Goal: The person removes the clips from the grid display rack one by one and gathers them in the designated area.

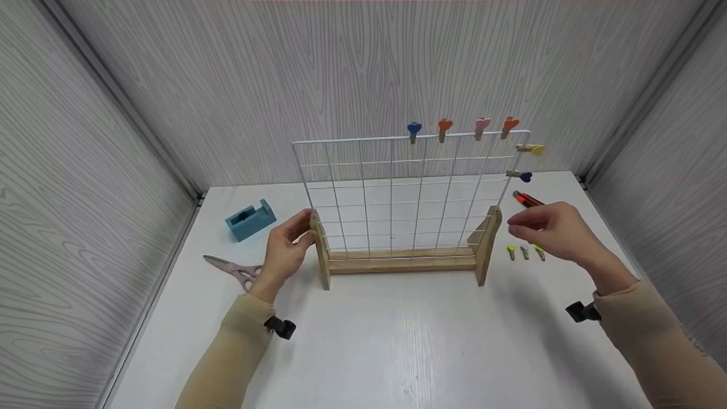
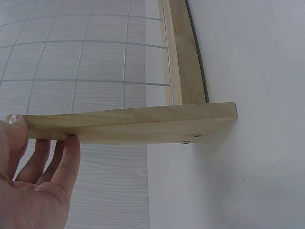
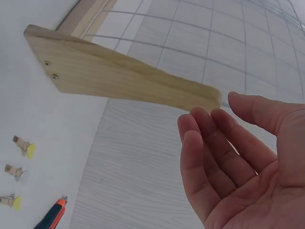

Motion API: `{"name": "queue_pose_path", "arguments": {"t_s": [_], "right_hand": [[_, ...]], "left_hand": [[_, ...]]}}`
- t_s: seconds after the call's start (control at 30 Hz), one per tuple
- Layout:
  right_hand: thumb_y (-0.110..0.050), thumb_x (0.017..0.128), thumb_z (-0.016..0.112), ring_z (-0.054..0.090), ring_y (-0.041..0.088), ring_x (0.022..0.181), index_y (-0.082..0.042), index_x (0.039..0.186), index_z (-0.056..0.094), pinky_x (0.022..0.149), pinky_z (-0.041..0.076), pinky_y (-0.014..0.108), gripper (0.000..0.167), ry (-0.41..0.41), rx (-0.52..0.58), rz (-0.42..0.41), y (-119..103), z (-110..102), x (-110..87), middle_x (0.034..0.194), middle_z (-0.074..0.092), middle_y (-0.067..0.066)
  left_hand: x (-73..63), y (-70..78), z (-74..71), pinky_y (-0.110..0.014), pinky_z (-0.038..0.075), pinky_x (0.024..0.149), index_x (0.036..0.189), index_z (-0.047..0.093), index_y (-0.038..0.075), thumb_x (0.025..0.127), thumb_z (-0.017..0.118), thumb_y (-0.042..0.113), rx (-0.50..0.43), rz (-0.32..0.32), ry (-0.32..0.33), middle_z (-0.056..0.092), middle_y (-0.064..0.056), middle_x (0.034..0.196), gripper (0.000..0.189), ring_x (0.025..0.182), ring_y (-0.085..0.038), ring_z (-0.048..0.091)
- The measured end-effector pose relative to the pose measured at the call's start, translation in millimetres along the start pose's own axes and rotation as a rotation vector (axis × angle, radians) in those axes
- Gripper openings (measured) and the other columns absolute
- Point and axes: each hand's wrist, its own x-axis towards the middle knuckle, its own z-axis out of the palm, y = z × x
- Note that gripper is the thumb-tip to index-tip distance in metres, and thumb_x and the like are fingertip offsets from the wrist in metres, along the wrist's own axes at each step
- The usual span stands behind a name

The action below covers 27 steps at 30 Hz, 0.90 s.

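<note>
No readable lettering anywhere — no labels, brands, numbers or signs

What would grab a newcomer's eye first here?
Probably the white wire grid in its wooden stand, midway across the table. Colourful heart clips dot its top edge and right side. The left hand grips the stand's left post; the right hand hovers beside the right post.

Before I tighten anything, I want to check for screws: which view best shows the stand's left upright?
Left wrist: it shows the left upright close up, with two screws on its face. The head view shows it smaller and narrow, the left hand at its upper end. The right wrist view shows the opposite upright instead.
</note>
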Motion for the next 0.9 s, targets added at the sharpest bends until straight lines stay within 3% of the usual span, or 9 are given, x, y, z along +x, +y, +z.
{"name": "queue_pose_path", "arguments": {"t_s": [0.4, 0.9], "right_hand": [[-0.010, 0.102, 0.083, 0.072, -0.007, 0.090, -0.009, 0.115, 0.088, 0.077, 0.060, 0.012, 0.014, 0.018, 0.051, -0.191, -41.0, 2.2, -1.1, 0.111, 0.088, 0.010], [-0.006, 0.097, 0.085, 0.072, -0.006, 0.088, -0.012, 0.112, 0.088, 0.074, 0.062, 0.010, 0.016, 0.024, -0.038, -0.414, -107.6, -12.5, 14.8, 0.101, 0.088, -0.001]], "left_hand": [[-0.1, 0.1, -0.5, -0.027, 0.064, 0.113, 0.163, 0.056, 0.001, 0.109, 0.065, -0.005, -0.004, -0.003, 0.000, 0.064, -0.025, 0.161, 0.055, 0.152, -0.043, 0.062], [0.3, -0.3, -0.1, -0.030, 0.063, 0.115, 0.164, 0.055, 0.002, 0.110, 0.063, -0.006, -0.005, -0.011, -0.005, 0.064, -0.023, 0.162, 0.055, 0.152, -0.041, 0.063]]}}
